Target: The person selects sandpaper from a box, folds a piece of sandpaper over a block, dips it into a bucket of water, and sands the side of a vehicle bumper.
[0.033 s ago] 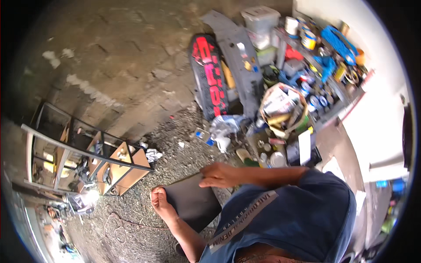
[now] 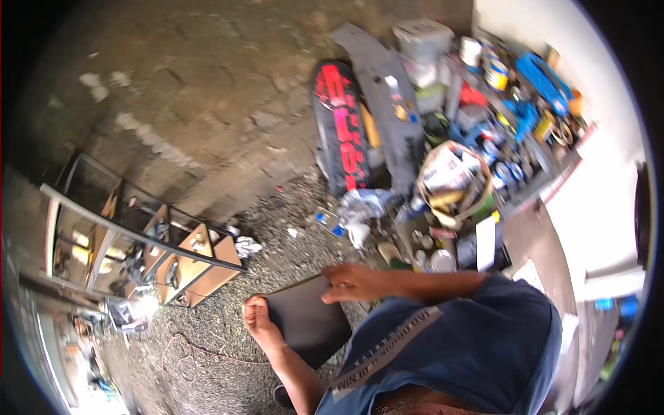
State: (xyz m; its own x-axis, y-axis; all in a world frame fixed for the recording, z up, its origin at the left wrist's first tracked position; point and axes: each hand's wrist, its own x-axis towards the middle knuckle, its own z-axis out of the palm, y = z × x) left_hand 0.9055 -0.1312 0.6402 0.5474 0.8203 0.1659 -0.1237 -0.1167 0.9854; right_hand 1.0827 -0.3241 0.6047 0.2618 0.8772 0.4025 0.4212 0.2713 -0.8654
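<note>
My right hand (image 2: 353,282) reaches leftward across my blue shirt (image 2: 484,346), and its curled fingers grip the upper corner of a dark flat panel (image 2: 308,321). The panel lies low over the gravel, right beside my bare foot (image 2: 261,321), which touches its left edge. My left hand does not show anywhere in the head view.
A metal-and-wood frame with small boxes (image 2: 138,235) stands at the left. Beyond the hand are a black-and-red body panel (image 2: 339,131), a long grey panel (image 2: 387,90), a basket of papers (image 2: 453,180), tins and a cluttered shelf (image 2: 512,90). A white wall (image 2: 595,207) runs along the right.
</note>
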